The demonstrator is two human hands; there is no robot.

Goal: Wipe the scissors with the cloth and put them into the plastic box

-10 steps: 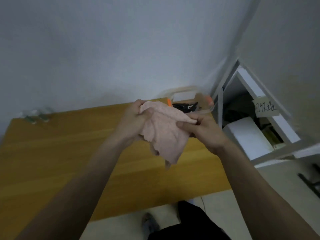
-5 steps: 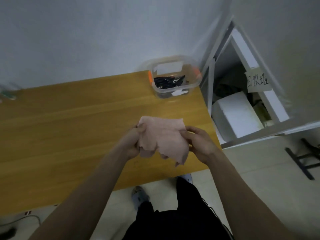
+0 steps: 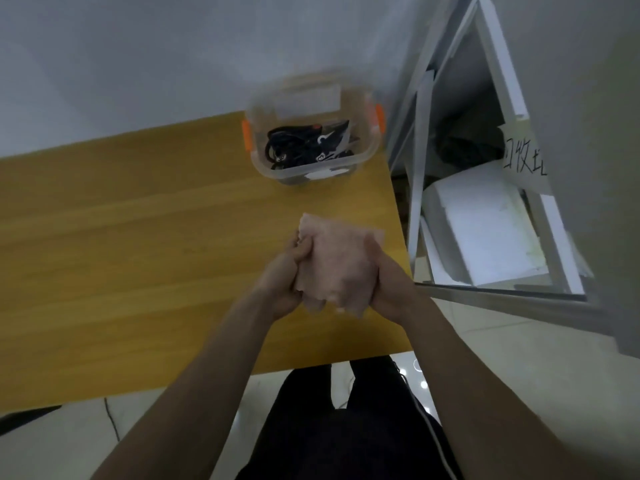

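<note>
Head view: left hand (image 3: 284,278) and right hand (image 3: 388,289) both clutch the pink cloth (image 3: 336,265) bunched between them. No scissors show in that grip (perhaps wrapped inside). Beyond it the plastic box (image 3: 311,168) holds dark scissors (image 3: 301,147). Hidden blades could nick fingers.

Hidden behind the bunched pink cloth (image 3: 334,266): the fingers of the left hand (image 3: 282,284) and right hand (image 3: 391,289), and whatever lies inside it; blurred by motion: the plastic box (image 3: 311,128), its dark contents too tangled to tell apart; cut off at left: the surface (image 3: 121,254).
</note>
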